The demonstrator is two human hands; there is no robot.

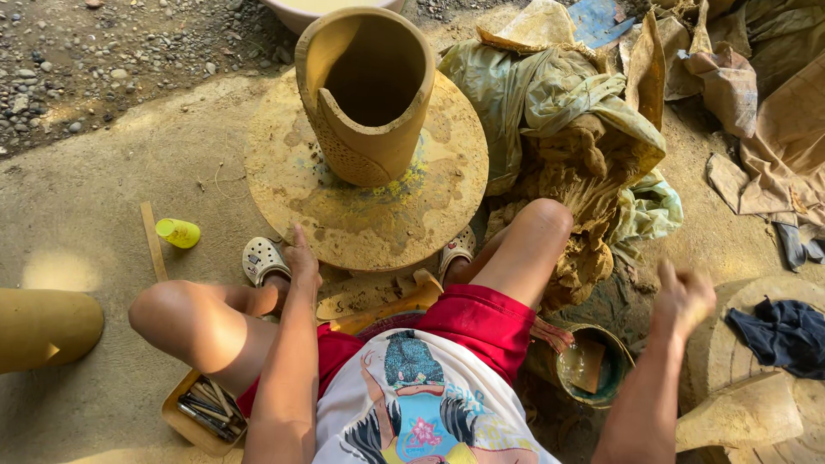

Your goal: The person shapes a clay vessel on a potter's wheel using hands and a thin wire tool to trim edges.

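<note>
Left hand (301, 256) rests flat and released on the turntable (284, 163) edge; steady it there. Right hand (683, 299) is blurred, its grip unclear, beside the water bucket (615, 378); wet it before touching the clay pot (365, 94).

I see an outdoor ground of packed sandy earth (103, 198) in strong sunlight, with grey gravel (94, 60) at the upper left and crumpled dirty sheets (550, 94) heaped at the upper right

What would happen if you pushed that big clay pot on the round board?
The clay pot is tall and open, so it might tip. Its wall has a cut-out notch and looks unfired, so it would probably dent or crack. It likely feels heavy, since the walls look thick.
</note>
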